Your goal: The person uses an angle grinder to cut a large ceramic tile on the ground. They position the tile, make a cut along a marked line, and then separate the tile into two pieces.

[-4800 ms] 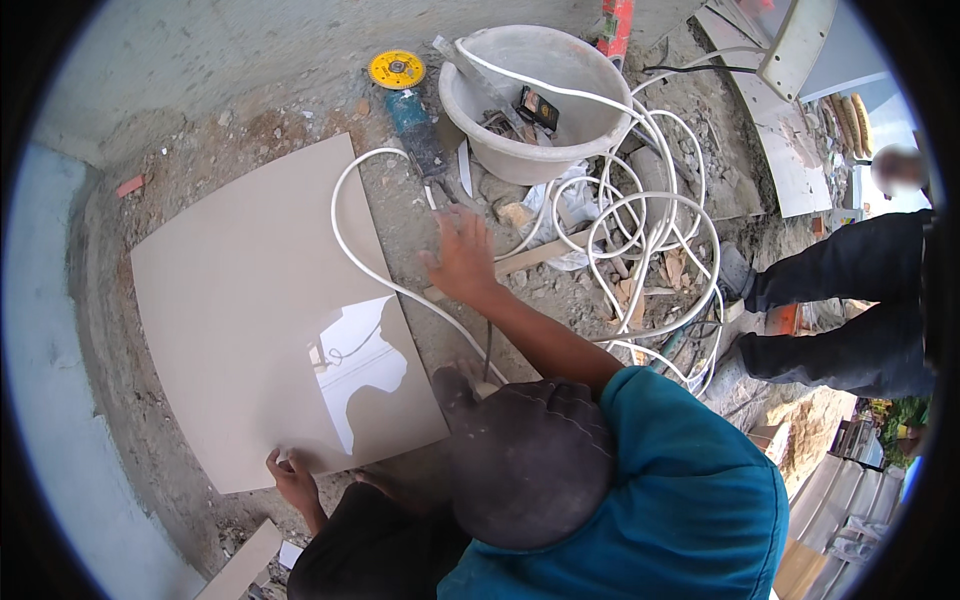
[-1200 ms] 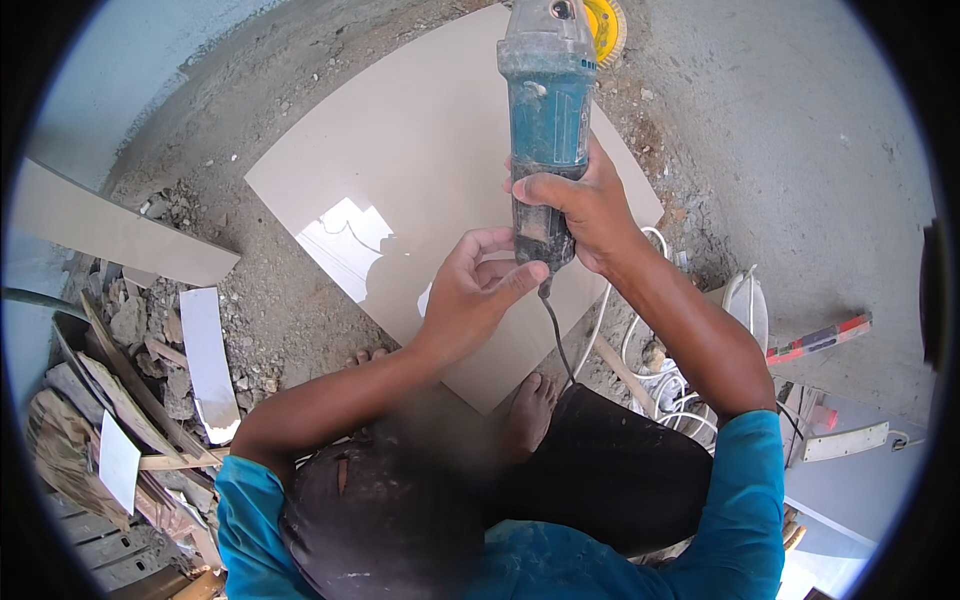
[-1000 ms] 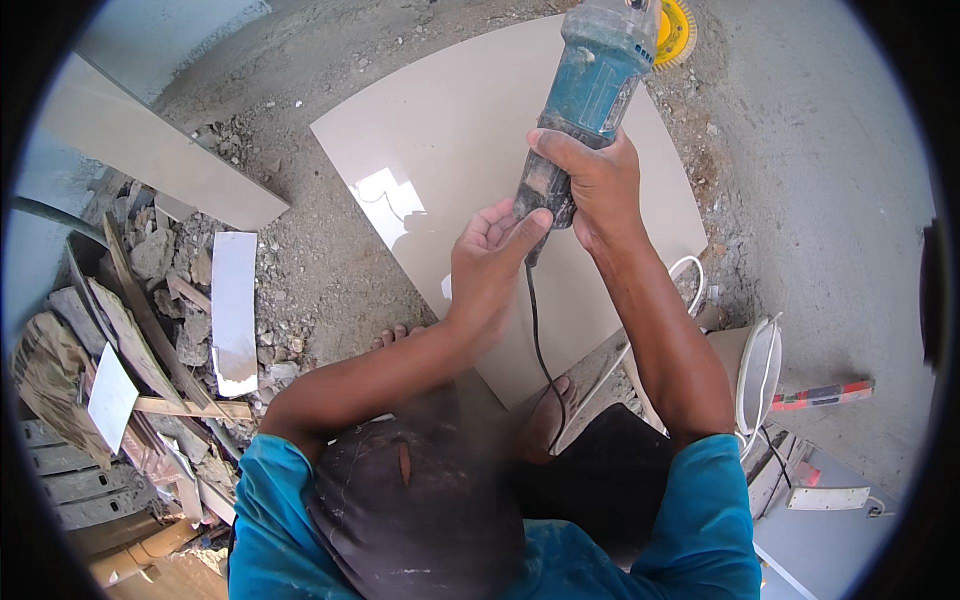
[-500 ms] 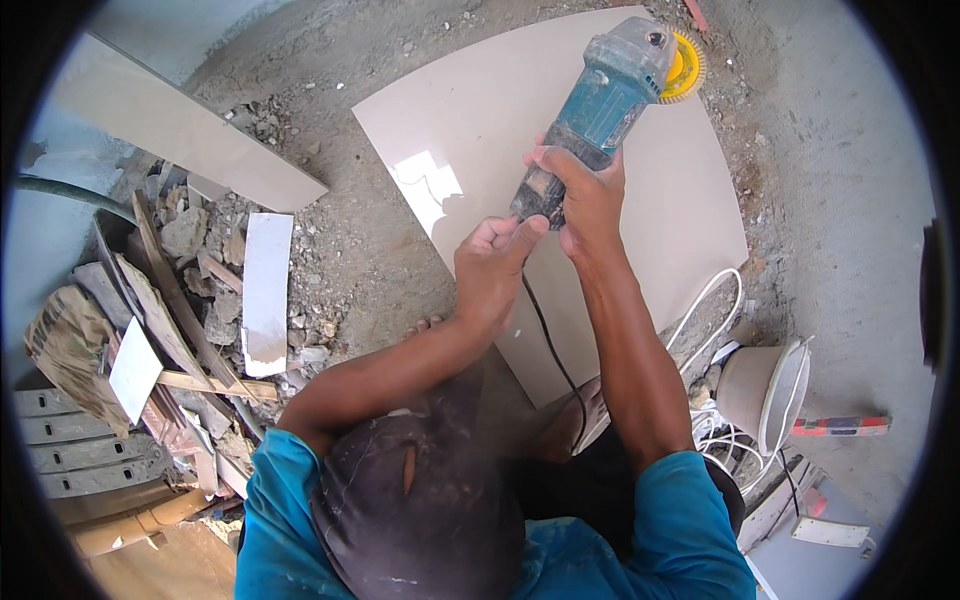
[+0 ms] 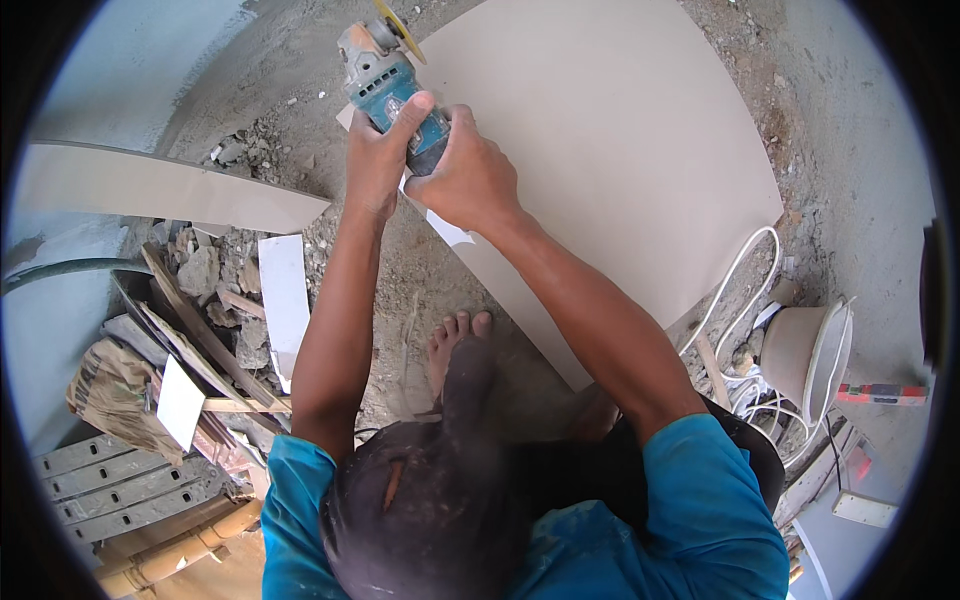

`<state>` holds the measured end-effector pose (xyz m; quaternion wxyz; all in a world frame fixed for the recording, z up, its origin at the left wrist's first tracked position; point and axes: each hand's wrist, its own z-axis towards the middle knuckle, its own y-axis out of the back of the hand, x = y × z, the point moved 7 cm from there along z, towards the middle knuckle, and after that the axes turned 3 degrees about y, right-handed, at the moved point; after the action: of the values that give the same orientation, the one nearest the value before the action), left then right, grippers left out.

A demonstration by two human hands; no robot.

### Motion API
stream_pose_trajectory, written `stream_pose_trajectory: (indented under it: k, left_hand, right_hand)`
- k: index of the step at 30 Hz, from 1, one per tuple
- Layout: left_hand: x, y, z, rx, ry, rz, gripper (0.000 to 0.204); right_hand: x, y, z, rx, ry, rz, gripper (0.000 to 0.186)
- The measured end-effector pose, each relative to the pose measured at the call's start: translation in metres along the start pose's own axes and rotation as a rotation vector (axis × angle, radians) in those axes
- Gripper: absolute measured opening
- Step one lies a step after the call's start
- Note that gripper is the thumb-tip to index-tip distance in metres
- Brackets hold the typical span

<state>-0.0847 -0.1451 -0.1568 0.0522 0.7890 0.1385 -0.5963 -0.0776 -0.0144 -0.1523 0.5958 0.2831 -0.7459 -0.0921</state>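
Note:
An angle grinder (image 5: 378, 76) with a teal body, a dusty grey head and a thin yellow-rimmed disc is held in both my hands at the upper left. My left hand (image 5: 375, 165) wraps the left side of its body, thumb across the top. My right hand (image 5: 468, 175) grips the dark rear end. Beneath and right of the tool lies a large beige tile (image 5: 620, 150), flat on the ground. The disc stands on edge by the tile's far left side; whether it touches the tile I cannot tell. The grinder's cord is mostly hidden.
Left are a leaning tile strip (image 5: 170, 190), a white offcut (image 5: 283, 305), rubble, wood scraps and a grey slotted metal piece (image 5: 130, 485). On the right, a bucket (image 5: 795, 350) stands among white cable (image 5: 735, 290), near a red level (image 5: 880, 394). My bare foot (image 5: 455, 345) is beside the tile.
The grinder has moved left, from above the tile's far right part to its far left side. My left hand has shifted from the tool's rear end to its body; the disc now shows edge-on.

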Motion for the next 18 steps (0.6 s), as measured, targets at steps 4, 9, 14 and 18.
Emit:
stream_pose_trajectory:
  k: [4, 9, 14, 18]
  left_hand:
    - [0.017, 0.016, 0.025, -0.071, 0.018, -0.022, 0.028]
    - [0.026, 0.016, 0.040, -0.105, 0.023, 0.009, 0.029]
    - [0.034, 0.012, 0.053, -0.031, 0.049, 0.047, 0.031]
    - [0.044, 0.016, 0.060, -0.022, 0.035, 0.096, 0.033]
  right_hand:
    - [-0.009, -0.031, 0.012, -0.005, 0.123, -0.118, 0.084]
    - [-0.022, -0.032, 0.024, 0.001, 0.093, -0.207, 0.084]
    - [-0.027, -0.030, 0.032, -0.005, 0.049, -0.245, 0.084]
    - [-0.031, -0.034, 0.039, 0.024, 0.017, -0.282, 0.083]
